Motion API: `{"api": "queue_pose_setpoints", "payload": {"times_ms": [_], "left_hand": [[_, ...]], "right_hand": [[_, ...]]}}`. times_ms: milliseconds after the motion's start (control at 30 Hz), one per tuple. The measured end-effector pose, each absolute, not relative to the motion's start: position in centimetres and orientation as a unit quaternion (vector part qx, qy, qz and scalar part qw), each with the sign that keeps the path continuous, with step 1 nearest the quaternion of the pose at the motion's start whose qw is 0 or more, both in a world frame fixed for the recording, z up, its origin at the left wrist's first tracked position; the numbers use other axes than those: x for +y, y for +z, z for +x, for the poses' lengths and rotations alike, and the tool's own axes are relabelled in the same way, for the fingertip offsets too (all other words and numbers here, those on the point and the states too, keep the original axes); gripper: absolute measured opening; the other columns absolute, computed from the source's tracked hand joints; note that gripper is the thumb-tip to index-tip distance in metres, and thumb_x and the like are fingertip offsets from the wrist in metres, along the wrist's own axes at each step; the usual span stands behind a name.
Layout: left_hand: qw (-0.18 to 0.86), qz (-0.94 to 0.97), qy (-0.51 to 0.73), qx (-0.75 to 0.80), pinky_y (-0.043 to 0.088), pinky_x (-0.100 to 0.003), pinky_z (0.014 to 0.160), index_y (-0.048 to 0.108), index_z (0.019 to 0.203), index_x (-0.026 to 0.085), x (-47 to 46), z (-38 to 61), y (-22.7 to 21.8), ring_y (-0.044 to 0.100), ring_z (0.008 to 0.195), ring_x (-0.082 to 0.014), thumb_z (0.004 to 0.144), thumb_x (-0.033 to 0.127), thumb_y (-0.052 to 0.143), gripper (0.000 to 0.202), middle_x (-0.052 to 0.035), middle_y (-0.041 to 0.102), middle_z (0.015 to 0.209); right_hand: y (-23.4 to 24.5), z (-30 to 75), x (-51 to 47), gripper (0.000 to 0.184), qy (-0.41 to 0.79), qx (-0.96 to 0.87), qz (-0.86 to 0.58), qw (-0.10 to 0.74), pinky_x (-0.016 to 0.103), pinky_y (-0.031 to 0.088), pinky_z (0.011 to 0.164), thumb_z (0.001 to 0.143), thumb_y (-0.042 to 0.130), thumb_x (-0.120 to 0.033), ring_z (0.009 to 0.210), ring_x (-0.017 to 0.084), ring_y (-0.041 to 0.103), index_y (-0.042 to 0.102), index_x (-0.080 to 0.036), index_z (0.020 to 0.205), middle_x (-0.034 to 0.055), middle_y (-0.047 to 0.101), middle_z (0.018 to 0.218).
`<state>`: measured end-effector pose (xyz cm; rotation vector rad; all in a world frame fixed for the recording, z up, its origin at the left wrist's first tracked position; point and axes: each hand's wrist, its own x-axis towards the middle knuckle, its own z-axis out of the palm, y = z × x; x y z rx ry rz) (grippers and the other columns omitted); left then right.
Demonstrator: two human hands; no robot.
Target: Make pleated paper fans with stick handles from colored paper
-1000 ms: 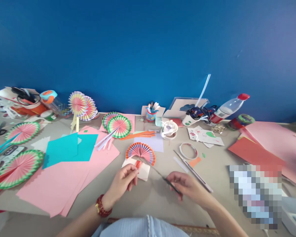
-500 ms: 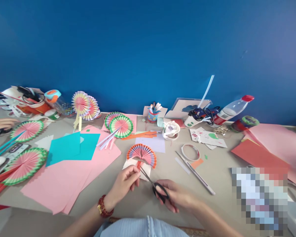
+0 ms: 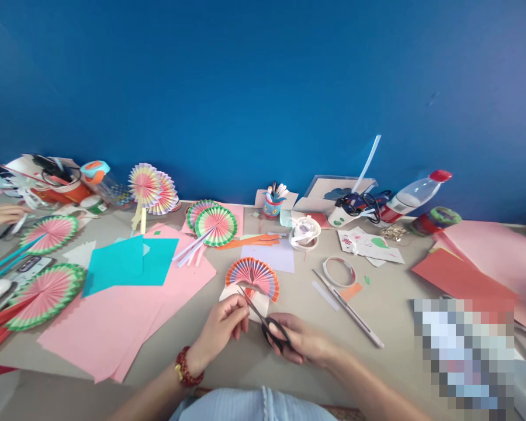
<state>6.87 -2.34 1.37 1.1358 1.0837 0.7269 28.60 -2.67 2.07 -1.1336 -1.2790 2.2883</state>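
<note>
My left hand [image 3: 225, 321] is closed in a pinch over the lower left of a white paper piece [image 3: 262, 307] with red markings; what lies between its fingertips is hidden. Fingers of my right hand [image 3: 300, 339] are through the black handles of a pair of scissors [image 3: 258, 309]. The blades point up and left, slightly apart, past my left fingertips and over the white paper. Just behind lies a half-round pleated paper fan [image 3: 252, 272], orange-edged with pink and purple folds, touching or overlapping the white paper.
A craft knife [image 3: 348, 310] and a tape roll [image 3: 339, 272] lie to the right. Pink sheets [image 3: 109, 333] and teal paper [image 3: 118, 266] cover the left, near finished fans [image 3: 215, 225]. A co-worker's hand [image 3: 2, 217] shows at far left. A bottle [image 3: 414, 199] leans against the wall.
My right hand and the scissors have moved up and left, so the blades reach further past my left fingertips. The co-worker's hand at far left has shifted slightly and now holds something pale.
</note>
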Motion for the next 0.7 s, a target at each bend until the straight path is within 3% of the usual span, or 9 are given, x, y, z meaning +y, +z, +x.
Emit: {"api": "queue_pose_setpoints", "payload": {"times_ms": [200, 400, 700], "left_hand": [[0.636, 0.502, 0.338, 0.479, 0.033, -0.019, 0.046, 0.051, 0.074, 0.017, -2.4, 6.9, 1.3, 0.047, 0.045, -0.0073, 0.092, 0.040, 0.052, 0.029, 0.0017, 0.061, 0.061], [0.641, 0.494, 0.345, 0.476, 0.033, -0.019, 0.045, 0.050, 0.072, 0.018, -2.6, 7.2, 1.3, 0.046, 0.042, -0.0073, 0.091, 0.040, 0.054, 0.029, 0.0018, 0.059, 0.058], [0.612, 0.519, 0.349, 0.484, 0.031, -0.018, 0.041, 0.050, 0.070, 0.018, -2.9, 7.3, 1.0, 0.042, 0.039, -0.0064, 0.091, 0.039, 0.052, 0.030, 0.0035, 0.055, 0.055]], "right_hand": [[1.9, 28.1, -2.9, 0.058, 0.751, -0.470, -0.437, 0.154, 0.019, 0.016, 0.034, 0.076, 0.060, -0.075, 0.033, 0.001, 0.029, 0.047, -0.019, 0.071, -0.0086, 0.047, 0.052], [2.2, 27.8, -2.8, 0.055, 0.770, -0.464, -0.418, 0.130, 0.018, 0.016, 0.032, 0.080, 0.058, -0.073, 0.032, 0.001, 0.031, 0.049, -0.018, 0.079, -0.0057, 0.057, 0.062], [1.5, 26.9, -2.2, 0.064, 0.739, -0.490, -0.436, 0.153, 0.020, 0.013, 0.033, 0.071, 0.057, -0.082, 0.034, 0.002, 0.025, 0.047, -0.019, 0.072, -0.0068, 0.050, 0.052]]}}
